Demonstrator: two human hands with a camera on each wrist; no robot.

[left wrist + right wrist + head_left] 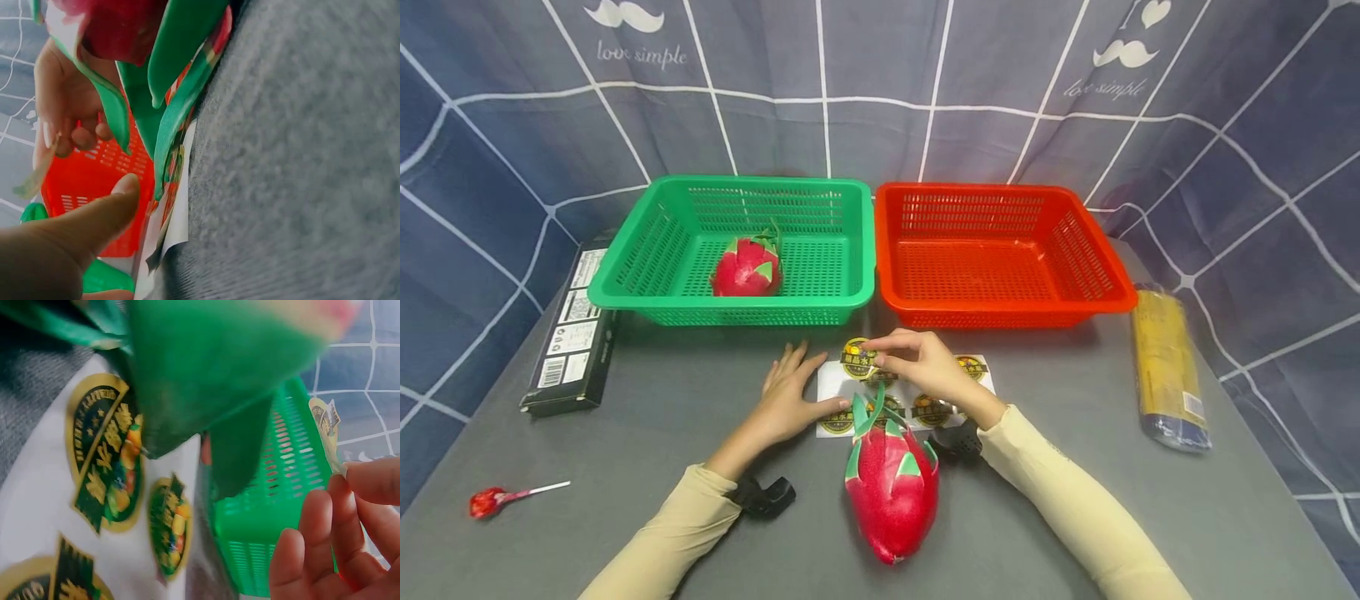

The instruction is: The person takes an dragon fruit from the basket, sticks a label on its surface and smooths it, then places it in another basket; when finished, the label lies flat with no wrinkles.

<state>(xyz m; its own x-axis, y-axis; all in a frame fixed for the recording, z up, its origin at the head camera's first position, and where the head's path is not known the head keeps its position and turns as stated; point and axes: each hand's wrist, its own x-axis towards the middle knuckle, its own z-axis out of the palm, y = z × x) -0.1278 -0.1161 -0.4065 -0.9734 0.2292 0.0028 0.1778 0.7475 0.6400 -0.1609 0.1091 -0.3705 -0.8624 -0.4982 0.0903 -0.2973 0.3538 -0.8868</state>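
My right hand [928, 362] pinches a round black-and-gold fruit sticker [857, 358] between thumb and forefinger. In the right wrist view the sticker [326, 425] stands up from the fingertips, lifted off the sheet. Below lies a white sticker sheet [829, 383] with several more such stickers. My left hand [786, 400] rests with spread fingers at the sheet's left side, its thumb reaching over the edge. A large red dragon fruit [891, 492] with green leaf tips lies nearest me, its tips overlapping the sheet and hiding part of it.
Behind the sheet stand a green basket [730, 315] holding another dragon fruit [748, 268], and a red basket [992, 318]. At left are a black box [568, 350] and a lollipop [490, 502]. A yellow wrapped package [1168, 367] lies at right, near the curtain.
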